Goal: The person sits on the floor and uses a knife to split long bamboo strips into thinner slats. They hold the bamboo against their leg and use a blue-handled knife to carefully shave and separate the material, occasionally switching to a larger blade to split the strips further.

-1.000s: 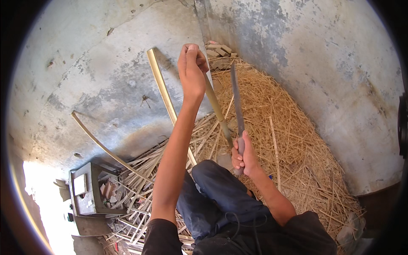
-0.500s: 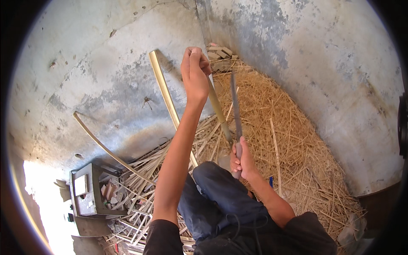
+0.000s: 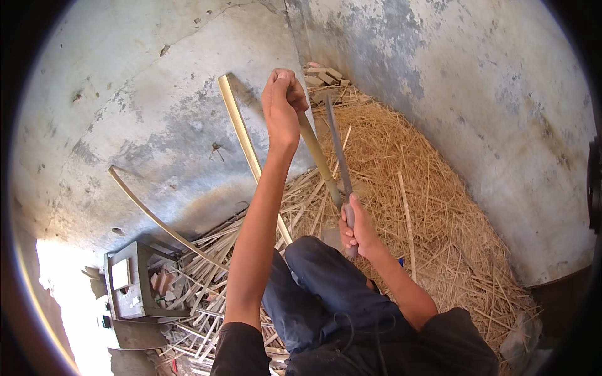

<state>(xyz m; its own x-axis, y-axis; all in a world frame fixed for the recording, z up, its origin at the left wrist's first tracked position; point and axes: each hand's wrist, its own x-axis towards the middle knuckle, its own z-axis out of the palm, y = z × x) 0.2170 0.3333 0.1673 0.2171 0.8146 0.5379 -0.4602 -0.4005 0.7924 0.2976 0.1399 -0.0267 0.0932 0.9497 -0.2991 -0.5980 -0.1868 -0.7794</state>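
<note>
My left hand [image 3: 283, 106] is raised in front of me, its fingers closed round the upper end of a greenish-yellow bamboo piece [image 3: 318, 154]. From there the bamboo slants down to the right, its lower end by my right hand. My right hand [image 3: 362, 229] is wrapped round the handle of a long, narrow-bladed knife [image 3: 338, 145]. The blade points up and slightly left, just right of the bamboo; whether they touch low down I cannot tell. Another pale bamboo strip [image 3: 239, 127] leans on the wall left of my left arm.
A curved strip [image 3: 147, 210] rests against the left wall [image 3: 144, 113]. Loose split strips [image 3: 210, 250] lie on the left, near a small wooden stool-like box [image 3: 135, 288]. Straw-like shavings [image 3: 433, 219] are heaped along the right wall, with bricks [image 3: 325, 76] in the far corner.
The knife blade has tilted left, closer to the bamboo, and my right hand has risen slightly. My left hand has shifted a little left, still gripping the bamboo.
</note>
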